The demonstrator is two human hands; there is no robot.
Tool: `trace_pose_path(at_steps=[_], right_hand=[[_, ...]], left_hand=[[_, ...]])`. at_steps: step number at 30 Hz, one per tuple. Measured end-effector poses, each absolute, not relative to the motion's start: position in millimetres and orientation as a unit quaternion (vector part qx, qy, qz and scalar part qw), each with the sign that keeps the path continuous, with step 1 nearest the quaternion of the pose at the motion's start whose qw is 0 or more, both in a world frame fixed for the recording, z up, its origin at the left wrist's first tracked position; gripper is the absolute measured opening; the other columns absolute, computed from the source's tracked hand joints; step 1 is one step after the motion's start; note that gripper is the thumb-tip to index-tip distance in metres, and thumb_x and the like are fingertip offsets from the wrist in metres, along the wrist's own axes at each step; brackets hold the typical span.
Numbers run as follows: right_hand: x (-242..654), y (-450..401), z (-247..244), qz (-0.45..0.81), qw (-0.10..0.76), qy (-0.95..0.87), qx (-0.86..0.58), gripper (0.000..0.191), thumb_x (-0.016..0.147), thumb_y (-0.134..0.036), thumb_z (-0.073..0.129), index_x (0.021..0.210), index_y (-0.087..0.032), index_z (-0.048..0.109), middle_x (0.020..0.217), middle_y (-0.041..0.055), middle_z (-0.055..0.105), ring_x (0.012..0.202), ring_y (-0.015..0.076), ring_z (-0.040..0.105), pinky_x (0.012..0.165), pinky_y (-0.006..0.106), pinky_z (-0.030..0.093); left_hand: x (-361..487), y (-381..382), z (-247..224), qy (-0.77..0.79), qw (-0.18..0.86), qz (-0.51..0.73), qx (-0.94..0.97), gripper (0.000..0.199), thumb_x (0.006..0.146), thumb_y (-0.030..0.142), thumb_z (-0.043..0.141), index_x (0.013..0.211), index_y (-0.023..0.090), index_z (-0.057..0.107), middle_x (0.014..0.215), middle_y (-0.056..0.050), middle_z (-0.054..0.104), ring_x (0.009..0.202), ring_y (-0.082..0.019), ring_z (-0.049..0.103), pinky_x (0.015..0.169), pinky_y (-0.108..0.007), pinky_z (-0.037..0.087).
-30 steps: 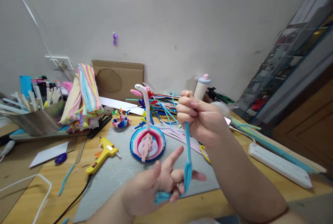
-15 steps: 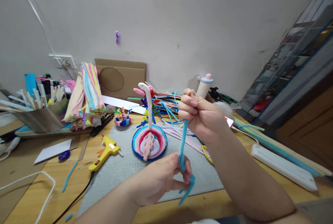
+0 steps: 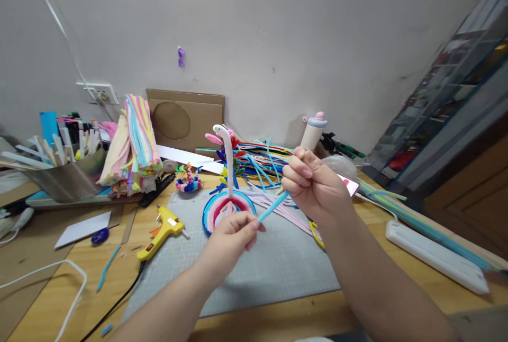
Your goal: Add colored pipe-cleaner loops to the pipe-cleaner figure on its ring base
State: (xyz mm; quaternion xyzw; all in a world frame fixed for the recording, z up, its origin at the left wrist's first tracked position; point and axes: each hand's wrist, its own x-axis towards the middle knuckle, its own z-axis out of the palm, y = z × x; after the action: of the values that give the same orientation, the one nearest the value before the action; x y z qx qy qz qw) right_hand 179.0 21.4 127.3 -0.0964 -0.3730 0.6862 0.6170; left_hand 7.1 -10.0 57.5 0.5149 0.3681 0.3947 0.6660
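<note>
A light blue pipe cleaner [image 3: 273, 206] stretches between my two hands above the cutting mat [image 3: 273, 273]. My left hand [image 3: 234, 233] pinches its lower end between thumb and fingers. Higher and to the right, my right hand [image 3: 313, 180] is closed round the other end, which is hidden in the fist. Behind my left hand stands a round coiled piece in blue, pink and red [image 3: 207, 215], partly covered by that hand. A white curved stem [image 3: 229, 167] with a small head rises from its back.
A yellow glue gun [image 3: 164, 231] lies left of the mat, its black cord trailing forward. Yellow-handled scissors [image 3: 316, 233] lie by my right wrist. Behind are bundled pipe cleaners [image 3: 145, 135], a bottle [image 3: 313, 133] and cardboard [image 3: 206, 119]. A white power strip [image 3: 436, 254] sits at right.
My left hand has moved up and left, away from the looped lower part of the pipe cleaner, and now pinches an end. The strand has swung from upright to slanted. My right hand shifted slightly right.
</note>
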Motion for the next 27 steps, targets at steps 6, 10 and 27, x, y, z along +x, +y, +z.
trace_pose_path(at_steps=[6,10,27], right_hand=[[183.2,33.4,90.1,0.663,0.659,-0.341,-0.095,0.006,0.087,-0.023,0.052,0.082,-0.021,0.054,0.060,-0.0054,0.045,0.050,0.0064,0.043,0.047,0.015,0.040],[160.2,32.2,53.8,0.661,0.644,-0.339,-0.184,0.024,0.082,-0.040,0.056,0.102,-0.028,0.051,0.101,-0.0002,0.058,0.087,0.0144,0.058,0.076,0.031,0.047],[90.8,-19.0,-11.0,0.636,0.455,-0.492,-0.382,0.019,0.083,-0.037,0.051,0.086,-0.019,0.046,0.056,-0.0073,0.038,0.047,0.0084,0.035,0.046,0.021,0.031]], left_hand=[[-9.2,1.3,54.7,0.343,0.714,0.402,0.459,0.026,0.073,0.037,0.066,0.066,0.012,0.058,0.047,0.004,0.042,0.040,-0.003,0.026,0.039,-0.019,0.009],[-15.5,13.3,36.9,0.262,0.785,0.469,0.308,0.020,0.077,0.030,0.063,0.072,0.012,0.056,0.050,0.006,0.040,0.040,-0.002,0.023,0.037,-0.015,0.012],[-13.4,0.5,39.3,0.187,0.698,0.614,0.317,0.012,0.083,0.024,0.056,0.074,0.016,0.056,0.055,0.003,0.042,0.051,-0.008,0.036,0.051,-0.019,0.032]])
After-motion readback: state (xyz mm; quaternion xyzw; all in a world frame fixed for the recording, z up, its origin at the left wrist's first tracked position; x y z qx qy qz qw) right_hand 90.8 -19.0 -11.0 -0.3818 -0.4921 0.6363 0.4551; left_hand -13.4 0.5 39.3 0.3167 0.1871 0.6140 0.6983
